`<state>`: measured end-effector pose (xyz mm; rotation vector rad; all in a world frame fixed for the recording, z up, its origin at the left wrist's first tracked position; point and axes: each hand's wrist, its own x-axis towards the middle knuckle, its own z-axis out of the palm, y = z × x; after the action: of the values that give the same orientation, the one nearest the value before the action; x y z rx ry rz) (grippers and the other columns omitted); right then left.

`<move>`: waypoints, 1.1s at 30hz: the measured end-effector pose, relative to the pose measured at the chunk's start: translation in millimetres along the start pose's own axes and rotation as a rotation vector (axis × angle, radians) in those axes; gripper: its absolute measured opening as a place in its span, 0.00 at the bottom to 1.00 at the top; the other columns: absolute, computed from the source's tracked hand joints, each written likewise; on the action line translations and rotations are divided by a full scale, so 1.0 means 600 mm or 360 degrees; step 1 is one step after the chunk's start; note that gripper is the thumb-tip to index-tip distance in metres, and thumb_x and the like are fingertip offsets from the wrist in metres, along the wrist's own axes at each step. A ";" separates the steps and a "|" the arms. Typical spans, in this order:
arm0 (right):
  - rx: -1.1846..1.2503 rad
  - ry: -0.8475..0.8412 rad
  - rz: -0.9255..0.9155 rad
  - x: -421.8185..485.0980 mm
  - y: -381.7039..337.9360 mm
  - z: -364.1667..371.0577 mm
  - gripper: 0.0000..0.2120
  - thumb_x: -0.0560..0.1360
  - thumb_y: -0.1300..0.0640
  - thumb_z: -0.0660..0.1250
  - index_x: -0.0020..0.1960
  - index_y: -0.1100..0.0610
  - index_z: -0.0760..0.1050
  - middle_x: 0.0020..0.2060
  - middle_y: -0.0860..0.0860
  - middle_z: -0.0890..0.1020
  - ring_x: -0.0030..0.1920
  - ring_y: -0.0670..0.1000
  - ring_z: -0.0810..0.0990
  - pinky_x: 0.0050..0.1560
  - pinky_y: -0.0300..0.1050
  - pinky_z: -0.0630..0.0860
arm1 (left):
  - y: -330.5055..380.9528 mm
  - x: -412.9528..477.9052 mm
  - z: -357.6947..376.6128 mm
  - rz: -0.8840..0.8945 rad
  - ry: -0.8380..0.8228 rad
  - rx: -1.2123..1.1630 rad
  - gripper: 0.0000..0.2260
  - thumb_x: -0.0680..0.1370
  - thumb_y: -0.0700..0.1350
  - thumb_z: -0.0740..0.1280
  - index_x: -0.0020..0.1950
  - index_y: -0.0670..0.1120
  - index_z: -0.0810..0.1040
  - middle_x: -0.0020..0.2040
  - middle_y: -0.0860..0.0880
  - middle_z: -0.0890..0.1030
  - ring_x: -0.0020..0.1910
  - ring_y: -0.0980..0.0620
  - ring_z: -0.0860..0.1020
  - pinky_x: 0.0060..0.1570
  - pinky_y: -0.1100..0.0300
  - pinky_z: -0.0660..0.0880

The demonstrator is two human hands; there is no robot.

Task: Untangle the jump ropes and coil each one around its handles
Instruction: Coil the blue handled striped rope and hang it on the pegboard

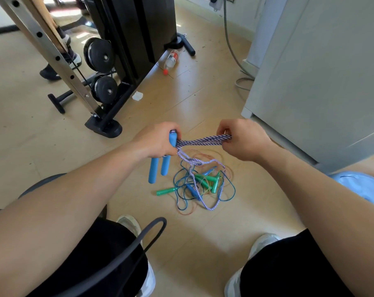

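Note:
My left hand (158, 142) grips two light blue handles (159, 168) side by side, their lower ends hanging down. A purple-and-white braided rope (203, 140) runs in several folded strands from the handles to my right hand (241, 140), which pinches the bundle's far end. The rope's loose tail (211, 202) drops to the floor into a tangled pile. That pile holds green handles (211, 181), a blue handle (191, 190), thin blue cord (230, 185) and thin orange cord (205, 155).
A black gym machine with pulleys (102, 54) stands at the back left, a plastic bottle (171, 60) beside it. A white appliance (321, 71) fills the right. A grey hose (231, 46) trails along the floor. My knees and shoes (263, 243) frame the pile.

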<state>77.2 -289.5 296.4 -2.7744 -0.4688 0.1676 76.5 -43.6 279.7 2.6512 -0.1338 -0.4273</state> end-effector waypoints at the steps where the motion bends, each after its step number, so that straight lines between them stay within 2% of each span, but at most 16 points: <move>1: 0.0062 -0.0015 0.0000 -0.001 0.003 -0.002 0.11 0.69 0.59 0.65 0.49 0.48 0.77 0.38 0.45 0.78 0.44 0.56 0.78 0.40 0.45 0.70 | -0.005 0.001 -0.004 0.0004 0.0005 0.0010 0.15 0.66 0.44 0.75 0.46 0.59 0.76 0.45 0.54 0.81 0.39 0.49 0.82 0.37 0.54 0.81; 3: -0.0017 -0.0081 0.0028 -0.004 0.008 -0.005 0.10 0.69 0.56 0.65 0.49 0.46 0.76 0.38 0.46 0.78 0.45 0.57 0.78 0.41 0.46 0.73 | -0.013 0.002 -0.011 -0.0001 0.0008 0.0074 0.15 0.66 0.44 0.75 0.47 0.59 0.77 0.43 0.54 0.80 0.40 0.49 0.81 0.35 0.56 0.80; 6: -0.0340 -0.0067 0.0035 -0.010 0.013 -0.006 0.06 0.69 0.51 0.66 0.46 0.47 0.75 0.38 0.49 0.80 0.44 0.58 0.78 0.39 0.46 0.73 | -0.018 0.004 -0.014 0.0009 0.0024 0.0131 0.15 0.65 0.45 0.75 0.48 0.58 0.77 0.42 0.54 0.80 0.39 0.49 0.81 0.37 0.52 0.81; 10: 0.0307 -0.0279 -0.0078 -0.018 0.015 -0.022 0.09 0.68 0.51 0.73 0.37 0.49 0.74 0.33 0.48 0.78 0.38 0.54 0.76 0.40 0.47 0.72 | -0.025 0.005 -0.026 -0.0011 0.0040 0.0141 0.15 0.66 0.42 0.76 0.49 0.55 0.78 0.42 0.51 0.81 0.35 0.50 0.80 0.32 0.57 0.78; 12: 0.0367 -0.0324 -0.0113 -0.022 0.017 -0.035 0.11 0.68 0.53 0.74 0.36 0.49 0.71 0.31 0.47 0.77 0.35 0.52 0.74 0.37 0.47 0.69 | -0.027 0.005 -0.037 -0.0006 0.0100 0.0098 0.15 0.67 0.42 0.76 0.47 0.57 0.78 0.41 0.52 0.81 0.33 0.51 0.80 0.31 0.58 0.77; 16: 0.0023 -0.0201 -0.0104 -0.029 0.004 -0.061 0.17 0.69 0.48 0.73 0.33 0.53 0.66 0.27 0.48 0.72 0.34 0.55 0.73 0.38 0.49 0.71 | -0.011 0.004 -0.063 0.0037 0.0276 0.0095 0.15 0.66 0.45 0.76 0.48 0.57 0.77 0.40 0.54 0.80 0.36 0.52 0.78 0.38 0.50 0.81; 20: 0.0086 -0.0128 -0.0202 -0.034 -0.004 -0.109 0.15 0.68 0.47 0.73 0.35 0.53 0.69 0.29 0.47 0.75 0.34 0.50 0.74 0.38 0.47 0.71 | -0.007 0.002 -0.113 0.0058 0.0381 0.0008 0.14 0.66 0.44 0.77 0.45 0.57 0.77 0.41 0.54 0.81 0.40 0.52 0.78 0.36 0.57 0.77; 23: -0.0103 -0.0079 -0.0236 -0.033 0.002 -0.138 0.14 0.69 0.44 0.71 0.39 0.52 0.71 0.31 0.47 0.76 0.38 0.55 0.77 0.40 0.48 0.74 | 0.001 0.000 -0.142 0.0116 0.0410 0.0022 0.14 0.65 0.45 0.77 0.45 0.58 0.77 0.41 0.55 0.81 0.41 0.51 0.80 0.38 0.56 0.77; 25: -0.0223 -0.0058 -0.0161 -0.036 0.005 -0.146 0.16 0.70 0.43 0.70 0.36 0.53 0.69 0.30 0.47 0.75 0.38 0.56 0.76 0.38 0.48 0.73 | 0.010 -0.001 -0.149 0.0154 0.0450 0.0047 0.14 0.65 0.47 0.76 0.46 0.58 0.76 0.41 0.55 0.81 0.41 0.52 0.79 0.40 0.54 0.78; 29: 0.0084 -0.0036 -0.0088 -0.050 0.029 -0.135 0.16 0.71 0.48 0.73 0.35 0.56 0.70 0.30 0.51 0.76 0.36 0.56 0.75 0.35 0.46 0.67 | 0.006 -0.005 -0.137 0.0141 0.0446 -0.0044 0.14 0.66 0.46 0.76 0.45 0.59 0.76 0.42 0.55 0.81 0.38 0.52 0.81 0.35 0.58 0.78; 33: 0.0047 -0.0091 0.0040 -0.044 0.054 -0.120 0.18 0.72 0.51 0.72 0.33 0.55 0.65 0.28 0.51 0.72 0.34 0.57 0.72 0.33 0.42 0.66 | -0.018 -0.010 -0.113 0.0143 0.0397 -0.0086 0.15 0.66 0.47 0.77 0.46 0.60 0.76 0.45 0.54 0.81 0.38 0.51 0.82 0.38 0.50 0.81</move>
<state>74.4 -348.4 355.0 -2.7534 -0.4421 0.2583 93.1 -4.9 334.4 2.6073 -0.1597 -0.0682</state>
